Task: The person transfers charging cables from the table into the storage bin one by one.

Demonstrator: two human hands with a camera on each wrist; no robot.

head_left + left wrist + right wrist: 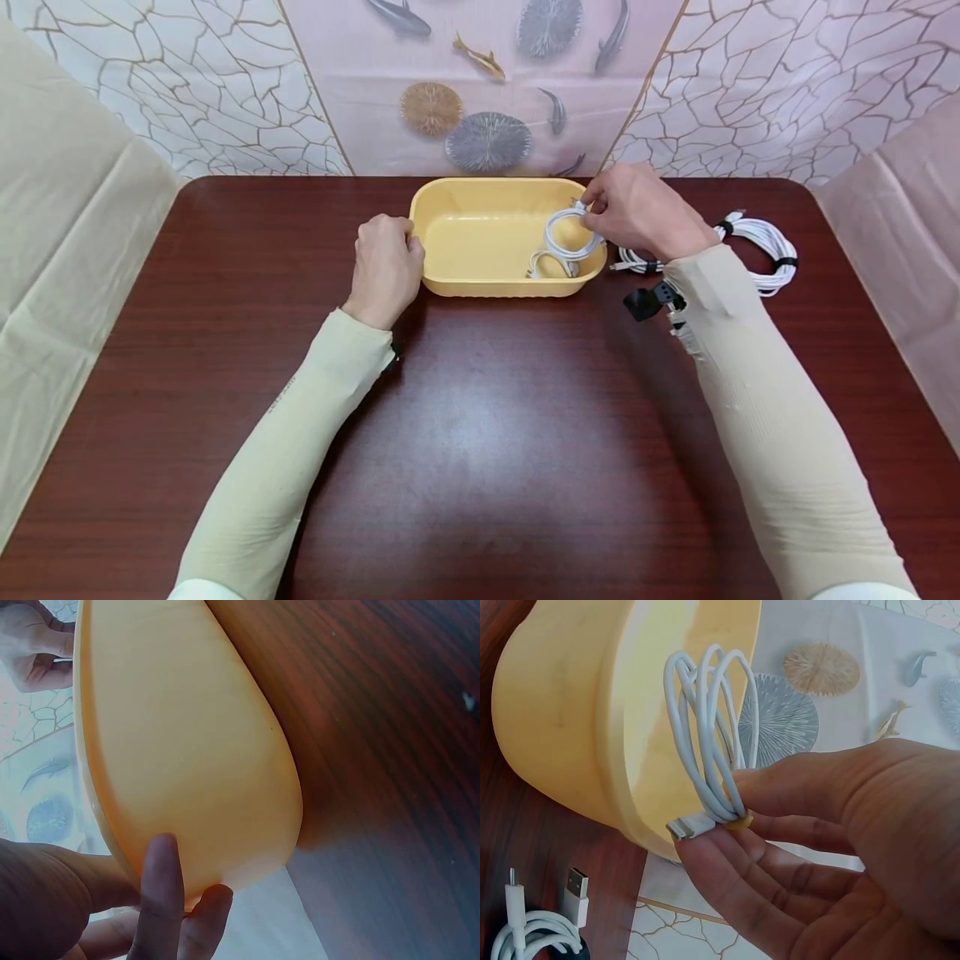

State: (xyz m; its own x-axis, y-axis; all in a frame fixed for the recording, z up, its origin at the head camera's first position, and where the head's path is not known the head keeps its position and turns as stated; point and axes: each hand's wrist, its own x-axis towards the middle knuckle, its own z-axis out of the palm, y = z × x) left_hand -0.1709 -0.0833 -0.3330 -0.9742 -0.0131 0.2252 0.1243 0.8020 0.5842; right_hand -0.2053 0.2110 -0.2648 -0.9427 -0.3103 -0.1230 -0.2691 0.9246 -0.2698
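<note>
A person's left hand grips the left end of a yellow tub on a dark table, while the right hand pinches a coiled white cable between thumb and fingers above the tub's right end. Another coil lies inside below it; more strapped white cable rests on the table, right of the tub.

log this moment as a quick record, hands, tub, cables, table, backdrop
left hand: grips the left end of the tub
right hand: pinches a held cable, coiled and white, at the tub's right end
tub: yellow, upright on the table
inside: another coil, at the right end
right of tub: small coil, large coil, black-strapped
table: dark reddish brown
backdrop: fish print
</note>
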